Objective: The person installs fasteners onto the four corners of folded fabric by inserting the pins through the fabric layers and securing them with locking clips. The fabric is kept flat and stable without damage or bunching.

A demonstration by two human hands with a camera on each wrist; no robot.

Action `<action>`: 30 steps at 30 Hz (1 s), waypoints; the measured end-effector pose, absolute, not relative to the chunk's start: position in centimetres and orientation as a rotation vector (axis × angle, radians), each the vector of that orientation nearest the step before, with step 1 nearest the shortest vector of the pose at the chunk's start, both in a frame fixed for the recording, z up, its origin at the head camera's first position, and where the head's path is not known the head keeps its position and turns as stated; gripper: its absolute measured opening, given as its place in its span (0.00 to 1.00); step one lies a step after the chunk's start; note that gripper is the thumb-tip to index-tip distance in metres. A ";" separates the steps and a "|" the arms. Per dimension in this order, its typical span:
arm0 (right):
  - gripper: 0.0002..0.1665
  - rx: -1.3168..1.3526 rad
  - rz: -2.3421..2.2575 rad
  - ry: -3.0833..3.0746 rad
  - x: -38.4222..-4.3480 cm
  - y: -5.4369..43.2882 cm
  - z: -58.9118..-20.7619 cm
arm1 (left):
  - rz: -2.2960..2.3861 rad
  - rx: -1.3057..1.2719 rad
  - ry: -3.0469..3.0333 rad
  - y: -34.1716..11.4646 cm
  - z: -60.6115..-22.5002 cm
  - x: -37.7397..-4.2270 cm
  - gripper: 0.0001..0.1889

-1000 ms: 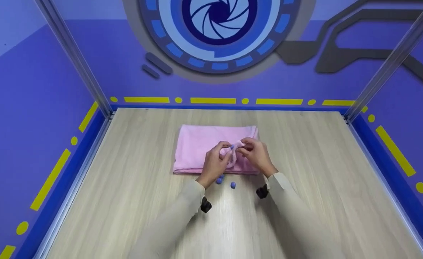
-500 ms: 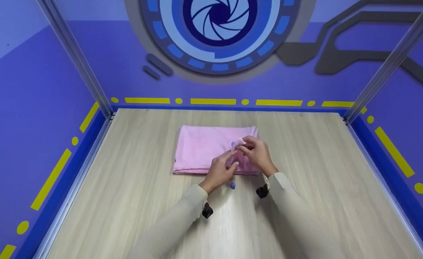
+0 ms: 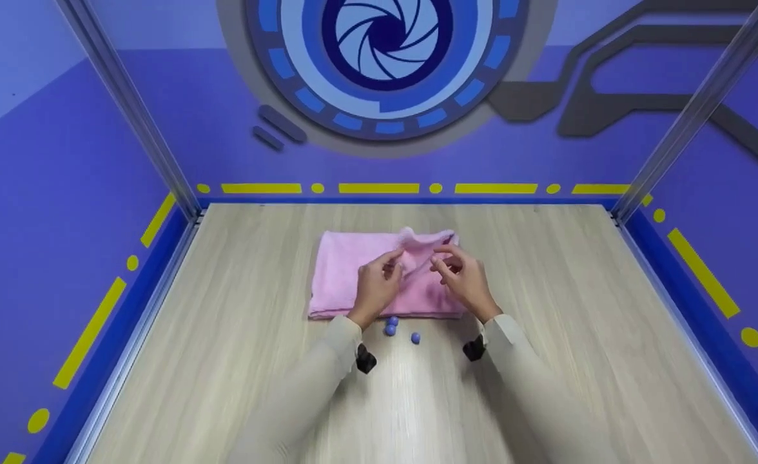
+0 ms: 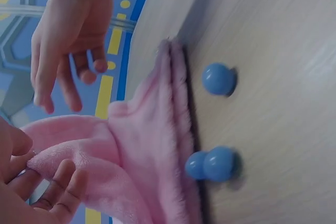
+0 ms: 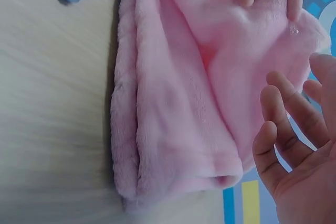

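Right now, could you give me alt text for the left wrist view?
The left hand pinches a raised fold of pink cloth, with the right hand close by, holding nothing visible. Small, rounded blue pieces lie on the pale table beside the cloth.

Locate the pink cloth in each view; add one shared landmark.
Head: pink cloth, centre, just below mid-height.
Left wrist: pink cloth, lower left to centre.
Right wrist: pink cloth, centre, running from the top edge nearly to the bottom.
Landmark: blue pieces beside its folded edge.
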State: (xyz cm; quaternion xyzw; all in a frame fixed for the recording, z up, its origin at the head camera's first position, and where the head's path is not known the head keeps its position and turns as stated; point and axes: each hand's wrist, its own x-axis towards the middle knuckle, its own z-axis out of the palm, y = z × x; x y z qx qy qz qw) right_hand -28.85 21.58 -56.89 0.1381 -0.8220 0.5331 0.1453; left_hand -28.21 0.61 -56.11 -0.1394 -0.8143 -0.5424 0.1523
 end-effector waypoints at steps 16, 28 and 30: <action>0.10 0.304 1.506 -2.438 -28.3 23.6 -58.0 | -1.398 -0.275 -2.376 -2.2 -54.5 -33.7 0.17; 0.16 0.238 1.475 -2.494 -28.0 24.2 -58.4 | -1.357 -0.323 -2.552 -3.7 -56.6 -35.6 0.30; 0.16 0.236 1.480 -2.499 -28.0 24.2 -58.5 | -1.330 -0.318 -2.606 -3.8 -57.0 -35.8 0.30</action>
